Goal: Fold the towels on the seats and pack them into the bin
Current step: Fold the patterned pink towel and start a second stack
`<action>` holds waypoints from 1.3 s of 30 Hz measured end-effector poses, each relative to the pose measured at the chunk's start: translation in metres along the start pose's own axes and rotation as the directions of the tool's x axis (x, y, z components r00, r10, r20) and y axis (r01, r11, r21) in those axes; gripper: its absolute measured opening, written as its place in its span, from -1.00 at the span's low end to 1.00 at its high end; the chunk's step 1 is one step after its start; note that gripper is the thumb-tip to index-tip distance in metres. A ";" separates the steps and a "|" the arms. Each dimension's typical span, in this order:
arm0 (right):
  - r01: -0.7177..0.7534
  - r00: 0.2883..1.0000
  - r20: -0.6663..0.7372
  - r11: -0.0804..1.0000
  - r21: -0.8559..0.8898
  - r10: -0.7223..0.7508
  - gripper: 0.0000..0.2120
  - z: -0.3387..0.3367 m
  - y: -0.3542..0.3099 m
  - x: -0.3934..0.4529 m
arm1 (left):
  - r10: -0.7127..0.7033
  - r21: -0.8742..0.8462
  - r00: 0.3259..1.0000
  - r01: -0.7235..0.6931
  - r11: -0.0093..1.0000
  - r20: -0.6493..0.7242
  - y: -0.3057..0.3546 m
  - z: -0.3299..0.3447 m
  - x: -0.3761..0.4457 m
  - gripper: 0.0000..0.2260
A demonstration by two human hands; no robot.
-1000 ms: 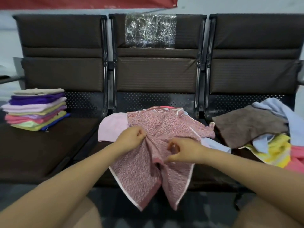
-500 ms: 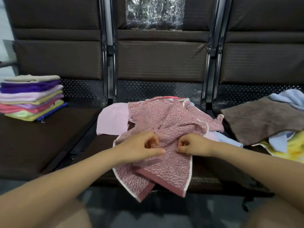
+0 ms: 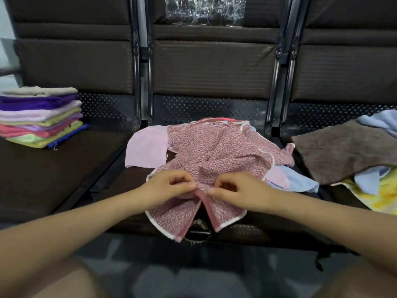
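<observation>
While both hands work centre seat point(image 3: 120, 186), folded towel stack point(image 3: 40, 117) sits far left on left seat. Left hand point(image 3: 171, 186) grip: pinching near hem of mottled pink towel point(image 3: 219, 155). Right hand point(image 3: 238, 190) grip: pinching same hem, just beside left. Towel crumpled on centre seat, near edge drooping over seat front; long axis unclear, roughly near-to-far. Judgement: light, limp terry, not slippery; best held at corners. Unfolded pile point(image 3: 352, 160) on right seat. Bin not seen.

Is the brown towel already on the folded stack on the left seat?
No. The brown towel lies loose on the right seat, while the folded stack sits on the left seat.
</observation>
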State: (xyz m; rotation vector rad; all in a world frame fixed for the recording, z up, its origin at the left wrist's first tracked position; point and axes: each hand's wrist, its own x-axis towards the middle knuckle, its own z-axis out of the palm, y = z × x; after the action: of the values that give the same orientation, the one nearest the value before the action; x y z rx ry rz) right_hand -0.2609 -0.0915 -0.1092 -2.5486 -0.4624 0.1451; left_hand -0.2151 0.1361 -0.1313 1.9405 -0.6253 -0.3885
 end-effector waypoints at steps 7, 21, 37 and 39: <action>-0.068 0.997 -0.021 0.996 0.063 0.069 -0.76 0.010 -0.026 0.006 | -0.109 -0.090 0.978 0.094 0.992 -0.177 0.018 0.011 0.016 -0.83; -0.108 0.954 -0.042 0.472 0.875 0.296 -0.74 -0.050 -0.005 0.035 | 0.142 0.168 0.915 -0.084 0.982 -0.377 0.041 0.012 0.017 -0.62; -0.082 0.914 -0.016 0.223 0.971 0.405 -0.68 -0.075 0.033 0.068 | -0.074 0.700 0.995 0.098 0.707 -0.064 0.030 0.044 0.017 -0.68; -0.100 0.898 -0.033 0.277 0.956 0.439 -0.71 -0.077 0.045 0.069 | -0.060 0.736 0.998 0.066 0.674 -0.034 0.028 0.047 0.017 -0.61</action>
State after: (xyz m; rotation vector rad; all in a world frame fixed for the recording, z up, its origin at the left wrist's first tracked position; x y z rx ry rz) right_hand -0.1685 -0.1407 -0.0680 -1.3528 0.2134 0.1048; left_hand -0.2331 0.0822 -0.1263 2.7520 -0.7901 -0.1676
